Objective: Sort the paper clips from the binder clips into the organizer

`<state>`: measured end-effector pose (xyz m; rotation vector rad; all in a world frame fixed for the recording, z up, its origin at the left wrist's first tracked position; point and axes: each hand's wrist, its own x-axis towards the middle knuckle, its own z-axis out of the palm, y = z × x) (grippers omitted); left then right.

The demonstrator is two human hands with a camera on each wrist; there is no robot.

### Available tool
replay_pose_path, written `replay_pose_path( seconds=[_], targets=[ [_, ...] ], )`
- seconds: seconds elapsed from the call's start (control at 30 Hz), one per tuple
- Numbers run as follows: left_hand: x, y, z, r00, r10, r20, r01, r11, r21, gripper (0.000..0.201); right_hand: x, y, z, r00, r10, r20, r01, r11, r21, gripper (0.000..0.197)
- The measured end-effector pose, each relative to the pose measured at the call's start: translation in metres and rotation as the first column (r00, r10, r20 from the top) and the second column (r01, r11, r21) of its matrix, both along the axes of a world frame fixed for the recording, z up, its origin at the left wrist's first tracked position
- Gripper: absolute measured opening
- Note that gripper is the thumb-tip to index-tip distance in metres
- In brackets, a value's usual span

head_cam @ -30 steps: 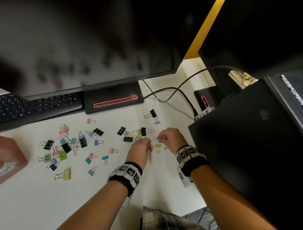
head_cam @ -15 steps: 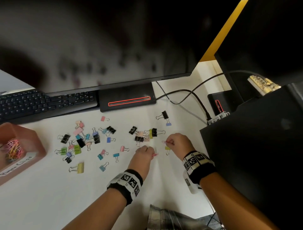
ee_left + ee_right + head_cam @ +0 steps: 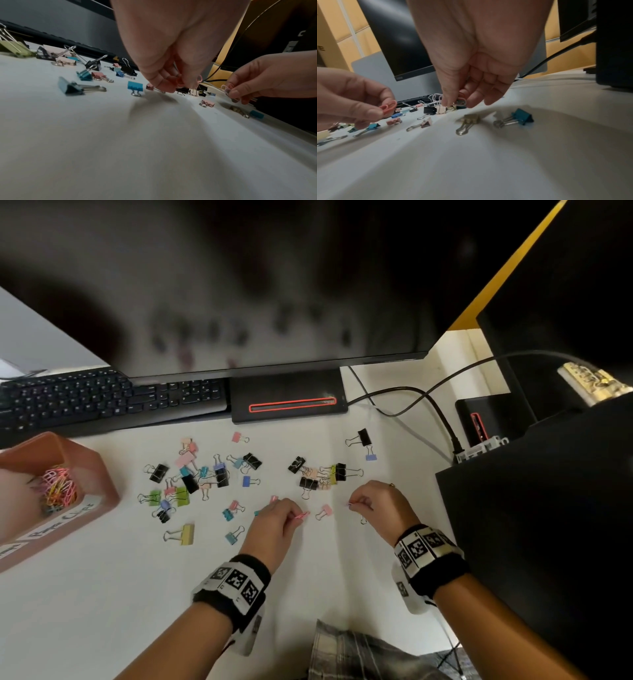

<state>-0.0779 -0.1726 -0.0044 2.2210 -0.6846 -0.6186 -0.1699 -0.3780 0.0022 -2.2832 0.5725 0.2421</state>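
From the head view, my left hand [image 3: 274, 520] pinches pink paper clips [image 3: 301, 515] above the desk [image 3: 102, 611]; the organizer [image 3: 102, 474] sits far left. At my left wrist, binder clips [image 3: 82, 77] lie scattered. At my right wrist, my right hand [image 3: 471, 67] pinches pale paper clips [image 3: 437, 97].

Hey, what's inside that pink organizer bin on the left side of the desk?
The pink organizer bin holds a tangled heap of coloured paper clips, pink, yellow and orange among them. No binder clips show in it. Its near wall and the frame edge hide the rest of the inside.
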Motion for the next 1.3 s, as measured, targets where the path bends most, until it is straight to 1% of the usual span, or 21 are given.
replay_pose_path(
  seconds=[0.13,0.23,0.27,0.3,0.33,0.4,0.43,0.5,0.53,0.6,0.67,0.73,0.83,0.93,1.0,1.03,1.1,1.17,1.23,1.3],
  targets=[
    [0.0,0.005,-0.004,0.998,-0.059,-0.025,0.059,0.998,0.007,0.004,0.008,0.017,0.002,0.996,0.081,0.022,-0.082,0.996,0.035,0.008],
    [-0.002,0.016,-0.004,0.992,-0.125,-0.035,0.127,0.991,0.046,0.003,0.013,0.036,0.001,0.968,0.248,-0.025,-0.246,0.967,0.07,0.01],
    [-0.003,0.021,-0.005,0.989,-0.143,-0.032,0.144,0.988,0.055,0.003,0.014,0.041,-0.001,0.96,0.278,-0.043,-0.274,0.959,0.077,0.009],
    [-0.003,0.026,-0.005,0.988,-0.152,-0.031,0.153,0.986,0.058,0.003,0.016,0.043,-0.004,0.961,0.272,-0.049,-0.268,0.96,0.077,0.007],
    [-0.002,0.032,-0.004,0.988,-0.154,-0.031,0.155,0.986,0.058,0.003,0.018,0.044,-0.006,0.972,0.229,-0.046,-0.226,0.972,0.066,0.007],
    [0.001,0.047,-0.002,0.99,-0.139,-0.021,0.14,0.989,0.056,0.004,0.023,0.042,-0.008,0.993,0.117,-0.018,-0.117,0.993,0.006,0.008],
    [0.004,0.056,0.001,0.992,-0.125,-0.013,0.126,0.991,0.051,0.004,0.026,0.043,-0.007,0.996,0.092,0.004,-0.092,0.995,-0.037,0.009],
    [0.013,0.075,0.01,0.995,-0.097,0.009,0.096,0.995,0.035,0.005,0.035,0.054,0.0,0.99,0.124,0.063,-0.118,0.989,-0.095,0.011],
    [0.018,0.087,0.015,0.996,-0.083,0.018,0.082,0.996,0.027,0.006,0.043,0.066,0.005,0.983,0.161,0.09,-0.152,0.984,-0.093,0.01],
    [0.034,0.11,0.026,0.998,-0.043,0.04,0.042,0.999,0.02,0.008,0.062,0.095,0.015,0.966,0.235,0.109,-0.23,0.972,-0.051,0.011],
    [0.054,0.137,0.041,0.997,0.027,0.07,-0.029,0.999,0.03,0.007,0.086,0.129,0.024,0.954,0.281,0.101,-0.283,0.959,0.005,0.011],
    [0.078,0.168,0.057,0.985,0.132,0.111,-0.137,0.99,0.038,0.007,0.113,0.168,0.035,0.945,0.304,0.119,-0.313,0.948,0.059,0.013],
    [0.121,0.217,0.077,0.94,0.284,0.192,-0.295,0.955,0.033,0.014,0.161,0.233,0.054,0.923,0.334,0.192,-0.355,0.931,0.084,0.014],
    [0.164,0.255,0.09,0.897,0.386,0.215,-0.411,0.908,0.085,0.008,0.212,0.296,0.071,0.917,0.299,0.264,-0.333,0.939,0.092,0.012],
    [0.189,0.27,0.093,0.889,0.406,0.211,-0.439,0.887,0.143,0.006,0.239,0.328,0.078,0.938,0.242,0.249,-0.277,0.954,0.116,0.014],
    [0.199,0.275,0.093,0.892,0.404,0.2,-0.438,0.882,0.171,0.006,0.25,0.34,0.078,0.948,0.223,0.229,-0.255,0.959,0.12,0.016],
    [0.21,0.281,0.094,0.908,0.382,0.171,-0.413,0.887,0.209,0.016,0.265,0.356,0.078,0.96,0.227,0.164,-0.244,0.966,0.09,0.021],
    [0.213,0.285,0.095,0.922,0.334,0.196,-0.372,0.906,0.203,0.025,0.268,0.361,0.079,0.961,0.23,0.151,-0.241,0.969,0.059,0.027],
    [0.209,0.284,0.1,0.929,0.302,0.212,-0.334,0.933,0.134,0.029,0.259,0.353,0.081,0.955,0.193,0.224,-0.214,0.974,0.073,0.028],
    [0.198,0.279,0.104,0.949,0.24,0.205,-0.251,0.967,0.03,0.029,0.24,0.335,0.079,0.953,0.146,0.264,-0.164,0.985,0.047,0.024]
  ],
)
